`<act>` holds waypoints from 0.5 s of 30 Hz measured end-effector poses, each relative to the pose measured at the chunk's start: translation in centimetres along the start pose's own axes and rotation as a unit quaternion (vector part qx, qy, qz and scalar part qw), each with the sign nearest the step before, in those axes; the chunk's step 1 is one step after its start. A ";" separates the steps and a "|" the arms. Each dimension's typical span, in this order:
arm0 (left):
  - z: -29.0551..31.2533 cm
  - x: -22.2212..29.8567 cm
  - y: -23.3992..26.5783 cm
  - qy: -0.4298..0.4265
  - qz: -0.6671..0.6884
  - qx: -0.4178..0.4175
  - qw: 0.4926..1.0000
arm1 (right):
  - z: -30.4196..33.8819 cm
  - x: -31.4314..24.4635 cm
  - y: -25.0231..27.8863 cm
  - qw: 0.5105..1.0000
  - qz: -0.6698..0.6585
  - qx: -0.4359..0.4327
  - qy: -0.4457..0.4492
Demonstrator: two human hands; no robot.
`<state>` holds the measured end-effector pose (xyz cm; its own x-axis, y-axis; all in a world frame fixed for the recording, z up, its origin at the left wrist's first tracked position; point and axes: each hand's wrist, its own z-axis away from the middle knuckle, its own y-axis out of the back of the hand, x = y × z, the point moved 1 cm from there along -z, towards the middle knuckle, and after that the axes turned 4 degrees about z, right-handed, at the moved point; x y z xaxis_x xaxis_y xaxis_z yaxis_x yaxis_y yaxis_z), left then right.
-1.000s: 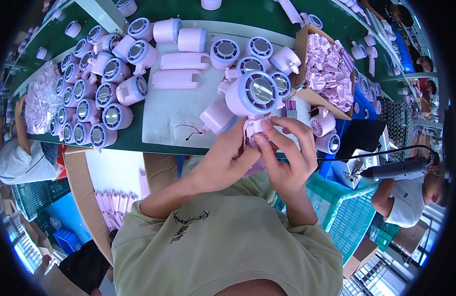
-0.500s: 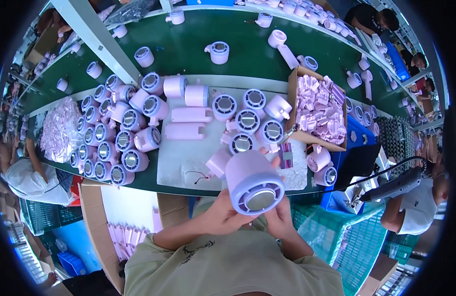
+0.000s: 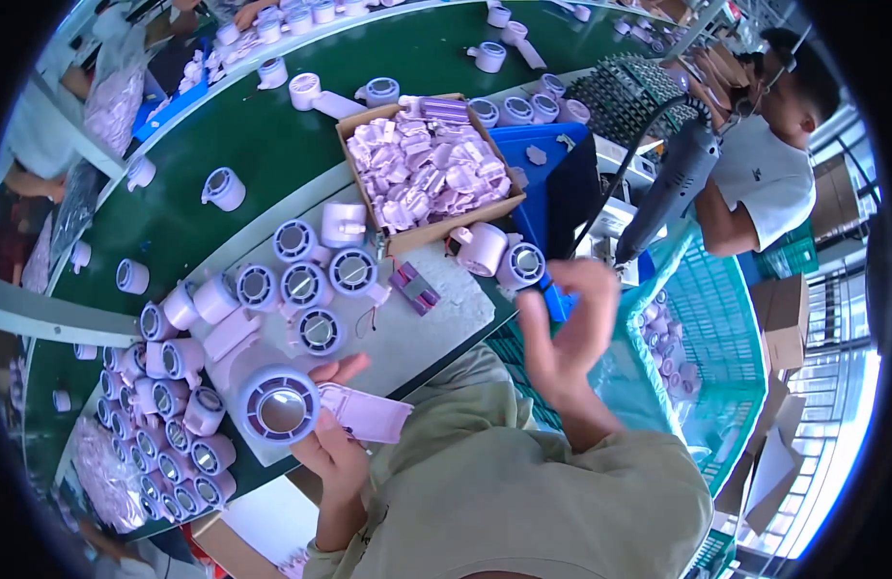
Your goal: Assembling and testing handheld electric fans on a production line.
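My left hand grips a lilac handheld fan body with its round silver-centred head turned up. The fan's pale handle sticks out to the right past my fingers. My right hand is raised over the table's right end, thumb and fingers apart, holding nothing. Just beyond it stand two round fan heads, the closer one near my fingertips. A grey corded tool like an electric screwdriver slants above a white device to the right.
An open carton of lilac plastic parts stands behind a small purple part with wires. Many fan heads crowd the left. A green conveyor runs behind. A teal basket and a seated person are at right.
My view has turned right. The fan body, earlier between both hands, is now in my left hand alone, lower left. My right hand has let go and moved out right.
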<state>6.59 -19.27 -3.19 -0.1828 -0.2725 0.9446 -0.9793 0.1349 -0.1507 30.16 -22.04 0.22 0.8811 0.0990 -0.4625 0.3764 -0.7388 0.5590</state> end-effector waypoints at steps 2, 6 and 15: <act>-0.1 -0.2 0.4 0.070 0.003 0.012 0.997 | -0.9 2.2 1.8 0.952 0.156 0.265 0.000; 0.4 -0.7 -1.8 0.165 0.094 -0.044 0.981 | -5.6 4.5 3.4 0.943 0.189 0.247 -0.120; 1.4 -1.2 -3.7 0.282 0.154 -0.201 0.925 | -4.5 7.9 5.6 0.927 -0.176 0.329 -0.039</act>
<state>10.28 -20.80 -4.16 -0.2628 0.3632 0.8939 -0.7564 0.4976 -0.4246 40.52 -22.41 2.79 0.7034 0.3824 -0.5992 0.3583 -0.9188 -0.1658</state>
